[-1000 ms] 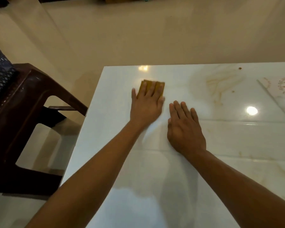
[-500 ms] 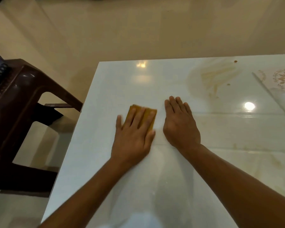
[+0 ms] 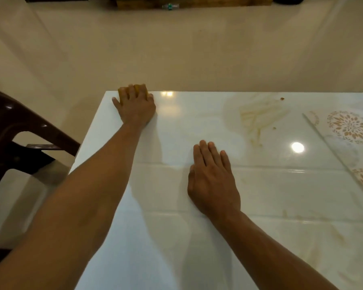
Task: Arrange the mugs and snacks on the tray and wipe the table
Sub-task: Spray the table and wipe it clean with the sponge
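My left hand (image 3: 136, 108) presses a folded yellow-brown cloth (image 3: 142, 88) flat against the far left corner of the glossy white table (image 3: 197, 237). Most of the cloth is hidden under my fingers; only its far edge shows. My right hand (image 3: 213, 180) lies palm down and flat on the middle of the table, fingers together, holding nothing. No mugs, snacks or tray are in view.
A dark brown plastic chair (image 3: 19, 135) stands off the table's left edge. Brownish smears (image 3: 258, 118) and small crumbs (image 3: 282, 99) mark the far right of the table. A floral-patterned panel (image 3: 350, 126) lies at the right edge. Beige floor stretches beyond.
My left hand has slid the cloth from near the table's middle out to the far left corner. My right hand has stayed flat in place.
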